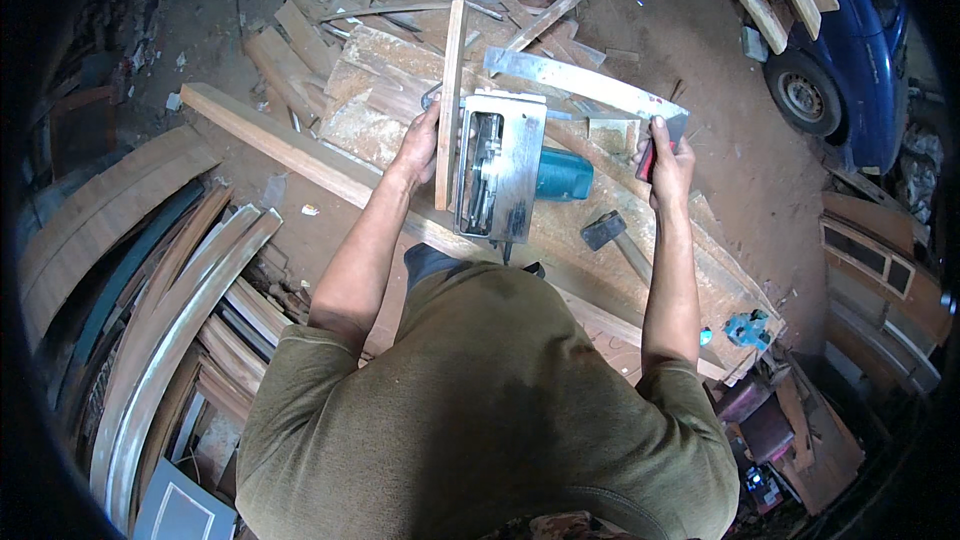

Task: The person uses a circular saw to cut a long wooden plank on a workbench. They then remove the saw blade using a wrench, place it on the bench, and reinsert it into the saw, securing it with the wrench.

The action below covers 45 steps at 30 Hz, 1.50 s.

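Over sawdusty bench [555,232], strip [451,105] just left of power saw [516,168], can't tell if touching. Left hand [420,150] grasps strip, fingertips hidden. Right hand [672,160] wrapped round handle of metal blade [575,77] pointing left. Hammer [604,230] near saw. I'd keep strip steady, fingers off saw's slot, shift hammer aside.

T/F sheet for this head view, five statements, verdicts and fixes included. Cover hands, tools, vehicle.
1. The right hand grips a handsaw. True.
2. The hammer lies lower in the picture than the handsaw. True.
3. The left hand is on the hammer. False: the left hand is against a narrow wooden strip.
4. The metal plate of the teal power tool faces the camera. True.
5. The vehicle is red. False: the vehicle is blue.
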{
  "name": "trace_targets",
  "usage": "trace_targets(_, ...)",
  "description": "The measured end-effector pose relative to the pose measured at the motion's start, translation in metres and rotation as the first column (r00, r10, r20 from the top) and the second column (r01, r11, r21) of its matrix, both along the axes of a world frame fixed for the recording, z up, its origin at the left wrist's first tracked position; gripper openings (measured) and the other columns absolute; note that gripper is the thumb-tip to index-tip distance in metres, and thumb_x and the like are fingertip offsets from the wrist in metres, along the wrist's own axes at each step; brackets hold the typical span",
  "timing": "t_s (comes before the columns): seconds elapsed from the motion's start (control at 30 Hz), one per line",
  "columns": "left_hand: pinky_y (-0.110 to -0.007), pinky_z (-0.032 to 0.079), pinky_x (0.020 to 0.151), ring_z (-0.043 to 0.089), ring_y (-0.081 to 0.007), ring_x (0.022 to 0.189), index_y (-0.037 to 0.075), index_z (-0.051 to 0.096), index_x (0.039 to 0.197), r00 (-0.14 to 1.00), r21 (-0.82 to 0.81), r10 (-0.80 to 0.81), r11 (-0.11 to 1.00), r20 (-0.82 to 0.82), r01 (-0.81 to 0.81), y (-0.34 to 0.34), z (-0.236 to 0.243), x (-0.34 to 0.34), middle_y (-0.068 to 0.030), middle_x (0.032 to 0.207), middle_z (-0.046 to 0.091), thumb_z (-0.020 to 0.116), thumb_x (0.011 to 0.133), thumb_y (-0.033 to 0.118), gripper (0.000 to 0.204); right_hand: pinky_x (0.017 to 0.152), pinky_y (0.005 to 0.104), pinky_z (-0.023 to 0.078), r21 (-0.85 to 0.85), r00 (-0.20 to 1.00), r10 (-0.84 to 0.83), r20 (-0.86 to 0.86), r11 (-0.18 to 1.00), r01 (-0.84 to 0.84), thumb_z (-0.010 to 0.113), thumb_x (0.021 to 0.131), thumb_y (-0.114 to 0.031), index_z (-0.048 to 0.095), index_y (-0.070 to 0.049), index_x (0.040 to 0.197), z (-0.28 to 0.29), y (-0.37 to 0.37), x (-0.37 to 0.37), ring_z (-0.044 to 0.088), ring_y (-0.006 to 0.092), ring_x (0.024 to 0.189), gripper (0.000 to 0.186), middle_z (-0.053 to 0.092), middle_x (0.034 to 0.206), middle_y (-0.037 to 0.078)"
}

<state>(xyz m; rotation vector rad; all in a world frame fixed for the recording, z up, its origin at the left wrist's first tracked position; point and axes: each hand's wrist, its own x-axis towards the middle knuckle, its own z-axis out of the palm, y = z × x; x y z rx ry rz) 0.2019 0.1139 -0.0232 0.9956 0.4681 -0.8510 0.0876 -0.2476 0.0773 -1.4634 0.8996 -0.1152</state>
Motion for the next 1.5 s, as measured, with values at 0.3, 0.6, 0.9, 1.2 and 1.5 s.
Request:
trace_targets(0.3,-0.034,0.06,0.076,0.069,-0.0161,0.081,0.005,0.064,0.117,0.999,-0.002,0.005,1.0,0.043,-0.005,-0.007,0.016,-0.007,-0.0078,0.091,0.069,0.04,0.111,0.044,0.047,0.047,0.0284,0.052,0.11,0.998,-0.025,-0.064,0.993,0.032,0.071,0.096,-0.043,0.065,-0.006,0.107,-0.032,-0.002,-0.054,0.062,0.013,0.052,0.04,0.064,0.07,0.004)
trace_targets(0.6,-0.034,0.058,0.078,0.068,-0.0175,0.083,0.003,0.067,0.117,0.997,-0.017,0.08,0.997,0.017,-0.08,-0.013,0.01,-0.009,-0.0068,0.098,0.071,0.049,0.108,0.045,0.046,0.045,0.0279,0.05,0.049,0.993,0.039,-0.11,0.998,-0.034,0.075,0.094,-0.043,0.067,-0.005,0.109,-0.04,0.002,-0.067,0.061,0.0131,0.051,0.042,0.064,0.07,0.005)
trace_targets(0.9,-0.032,0.058,0.078,0.069,-0.0157,0.083,0.003,0.068,0.113,0.992,-0.058,0.106,0.993,0.067,-0.102,-0.011,0.002,-0.012,-0.0075,0.097,0.072,0.052,0.106,0.047,0.048,0.046,0.0289,0.051,0.059,0.994,0.08,-0.074,0.995,-0.076,0.072,0.097,-0.038,0.066,-0.006,0.104,-0.044,0.015,-0.063,0.06,0.0137,0.05,0.033,0.063,0.067,0.004)
trace_targets(1.2,-0.033,0.059,0.078,0.071,-0.017,0.086,0.0,0.068,0.115,0.992,-0.073,0.106,0.992,0.064,-0.102,-0.014,0.001,-0.013,-0.0101,0.099,0.073,0.053,0.105,0.049,0.052,0.044,0.0294,0.051,0.074,0.996,0.06,-0.064,0.996,-0.055,0.073,0.096,-0.036,0.063,-0.008,0.096,-0.041,0.021,-0.063,0.059,0.0139,0.048,0.03,0.062,0.066,0.004)
trace_targets(1.5,-0.035,0.06,0.081,0.071,-0.0176,0.089,0.003,0.067,0.12,0.995,-0.079,0.062,0.995,0.08,-0.055,-0.01,0.004,-0.013,-0.0093,0.103,0.073,0.053,0.104,0.051,0.052,0.044,0.0295,0.052,0.06,0.997,0.047,-0.067,0.997,-0.043,0.073,0.096,-0.035,0.064,-0.008,0.093,-0.052,0.019,-0.062,0.059,0.0137,0.047,0.028,0.063,0.066,0.004)
